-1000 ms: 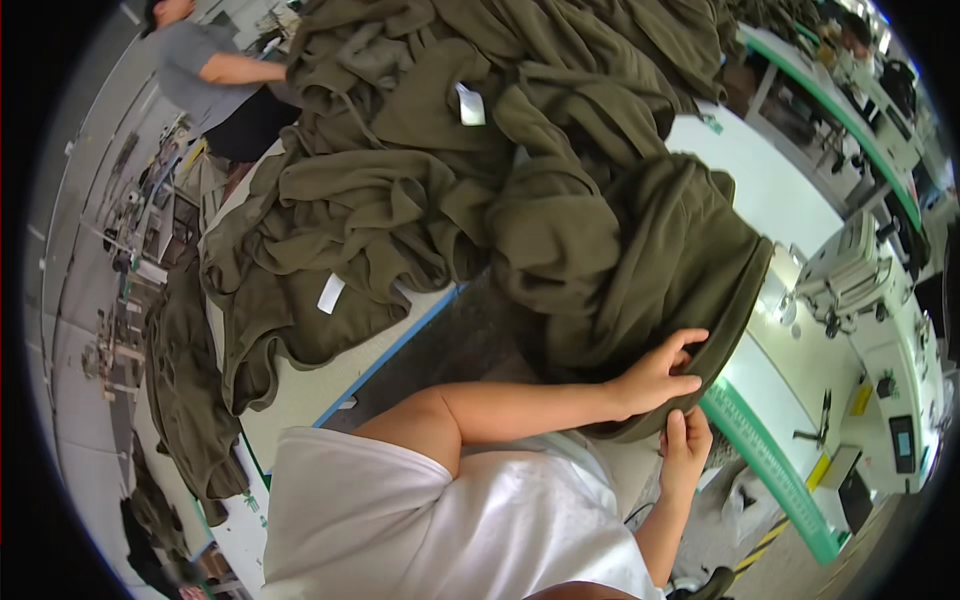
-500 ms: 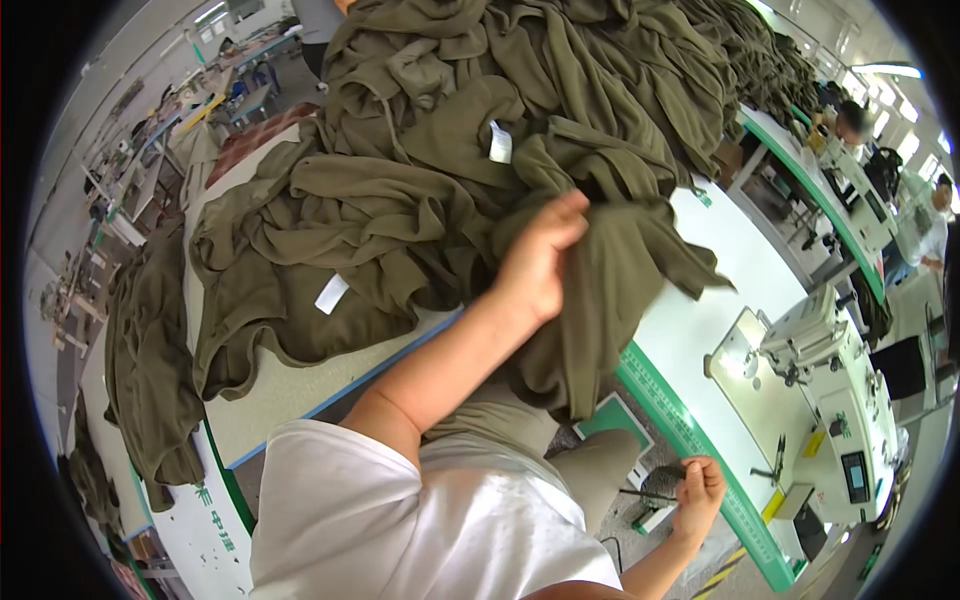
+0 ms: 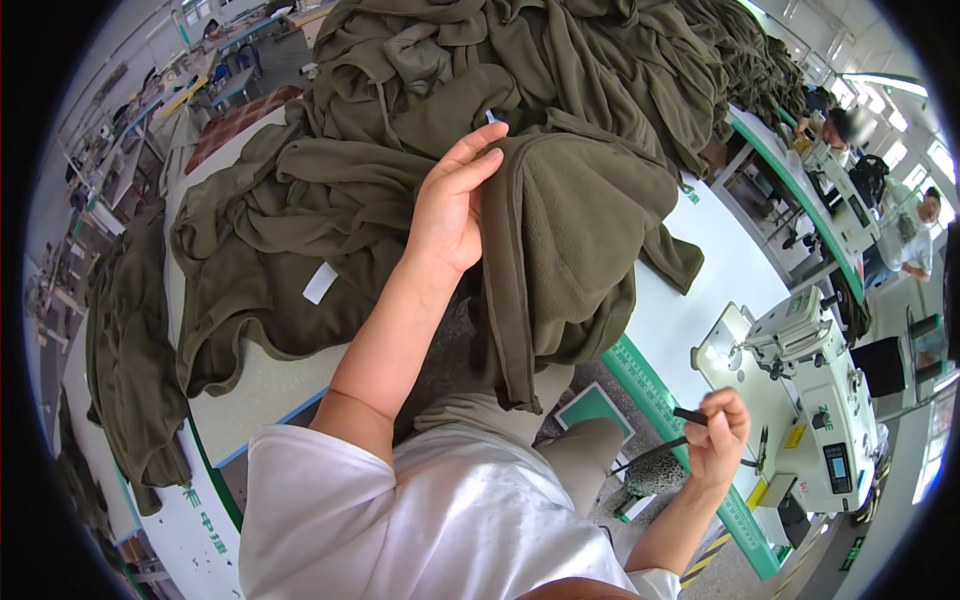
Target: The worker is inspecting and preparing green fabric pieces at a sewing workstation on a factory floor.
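Note:
My left hand (image 3: 448, 215) is at the left edge of an olive fleece garment (image 3: 580, 240), its thumb and a finger reaching along the edge, the other fingers partly hidden by the cloth. The garment's rounded, hood-like part bulges up, and its seamed edge hangs past the table's front. Low on the right, my right hand (image 3: 716, 440) is closed in a pinch on a narrow black strip (image 3: 668, 445), whose short end sticks out by the fingers and whose long part trails down left.
More olive garments (image 3: 590, 60) are heaped across the back; one with a white label (image 3: 320, 283) lies at left. A white sewing machine (image 3: 825, 400) stands at right on a white table with a green ruled edge (image 3: 645, 385). Co-workers (image 3: 905, 235) sit further right.
My left hand has moved left and up, and the garment's hood-like part has spread open. My right hand has risen, bringing the black strip up into clearer view.

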Motion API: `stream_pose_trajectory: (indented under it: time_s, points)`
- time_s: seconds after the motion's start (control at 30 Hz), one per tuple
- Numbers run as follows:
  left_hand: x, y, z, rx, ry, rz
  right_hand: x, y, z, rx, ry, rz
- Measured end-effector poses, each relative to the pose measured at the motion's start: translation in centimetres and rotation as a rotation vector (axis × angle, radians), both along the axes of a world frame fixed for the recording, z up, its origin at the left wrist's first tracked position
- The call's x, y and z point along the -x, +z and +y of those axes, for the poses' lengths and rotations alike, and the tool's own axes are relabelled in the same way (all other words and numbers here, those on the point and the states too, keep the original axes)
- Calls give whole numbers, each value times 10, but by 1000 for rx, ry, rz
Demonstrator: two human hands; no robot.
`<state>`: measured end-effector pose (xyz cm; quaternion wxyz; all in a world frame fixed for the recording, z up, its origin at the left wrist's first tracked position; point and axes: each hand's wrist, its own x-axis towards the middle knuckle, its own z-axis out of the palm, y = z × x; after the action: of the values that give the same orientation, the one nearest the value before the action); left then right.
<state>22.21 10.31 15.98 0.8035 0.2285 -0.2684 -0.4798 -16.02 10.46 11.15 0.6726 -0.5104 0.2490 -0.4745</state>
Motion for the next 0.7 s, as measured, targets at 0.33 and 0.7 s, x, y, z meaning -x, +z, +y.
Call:
stream_pose_trajectory:
  time_s: [0.33, 0.7]
  points:
    - [-88, 58, 16, 268, 637, -49, -91, 37, -21, 80, 355, 164]
    - [-131, 6, 69, 162, 742, -261, -218, 67, -40, 107, 514, 299]
